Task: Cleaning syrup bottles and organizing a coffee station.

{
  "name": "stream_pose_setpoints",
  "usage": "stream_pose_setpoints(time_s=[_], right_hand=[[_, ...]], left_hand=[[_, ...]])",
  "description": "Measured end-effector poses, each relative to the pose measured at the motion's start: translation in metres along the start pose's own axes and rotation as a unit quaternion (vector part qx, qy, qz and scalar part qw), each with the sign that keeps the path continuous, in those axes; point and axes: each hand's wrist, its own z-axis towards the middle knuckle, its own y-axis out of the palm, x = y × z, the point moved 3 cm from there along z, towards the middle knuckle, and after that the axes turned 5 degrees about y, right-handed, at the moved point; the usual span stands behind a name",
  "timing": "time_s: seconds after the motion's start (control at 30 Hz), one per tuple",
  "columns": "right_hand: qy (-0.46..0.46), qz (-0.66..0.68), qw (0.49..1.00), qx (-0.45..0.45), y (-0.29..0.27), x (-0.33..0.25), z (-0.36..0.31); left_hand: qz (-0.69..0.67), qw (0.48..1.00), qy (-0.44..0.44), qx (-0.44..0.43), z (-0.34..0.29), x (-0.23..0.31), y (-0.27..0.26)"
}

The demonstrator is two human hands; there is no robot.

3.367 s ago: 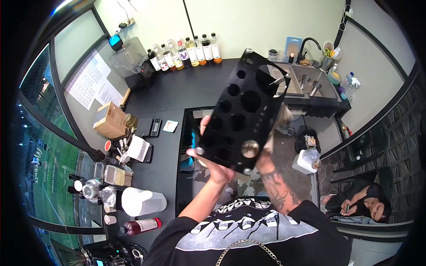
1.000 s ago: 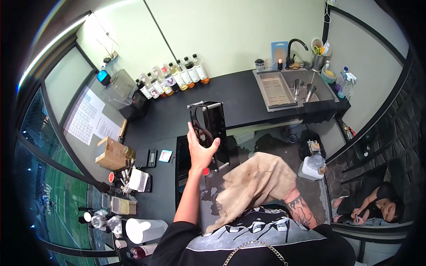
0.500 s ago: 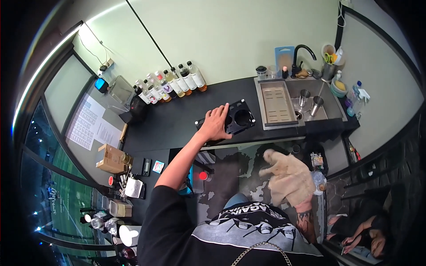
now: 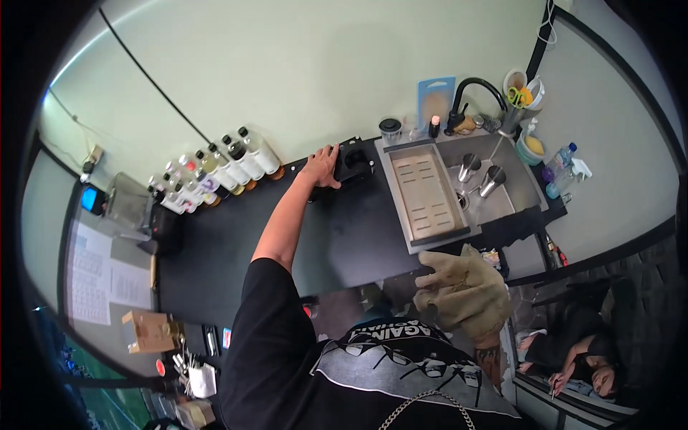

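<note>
So I'm standing here looking at this black rack (image 4: pixel 355 166) with round holes, and it's at the back of the counter (image 4: pixel 337 240) near the wall, between the bottles (image 4: pixel 240 165) and the sink (image 4: pixel 388 168). Left hand (image 4: pixel 322 169) is stretched right out over it, fingers roughly straight and slightly apart, thumb out to the side. It's touching the rack, but honestly can't tell if it's gripping or just resting there. Right hand (image 4: pixel 488 335) is down low by the body, mostly buried in a beige cloth (image 4: pixel 462 290) that covers it past the knuckles, so no clue how far those fingers are closed. Sink has a slotted tray (image 4: pixel 430 197) on its left side and two metal cups (image 4: pixel 492 180) in the basin, black tap (image 4: pixel 479 83) behind. Someone else (image 4: pixel 591 355) is sitting off to the right
</note>
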Motion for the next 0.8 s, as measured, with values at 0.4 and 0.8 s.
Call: stream_pose_setpoints(time_s=[0.4,0.8], right_hand=[[0.068,-0.329,0.921,0.199,0.035,-0.036,0.117],[0.114,-0.099,0.988,-0.019,0.073,-0.085,0.218]], left_hand=[[-0.107,0.983,0.142,0.041,0.098,-0.047,0.041],[-0.052,0.96,0.007,0.275,0.034,-0.009,0.036]])
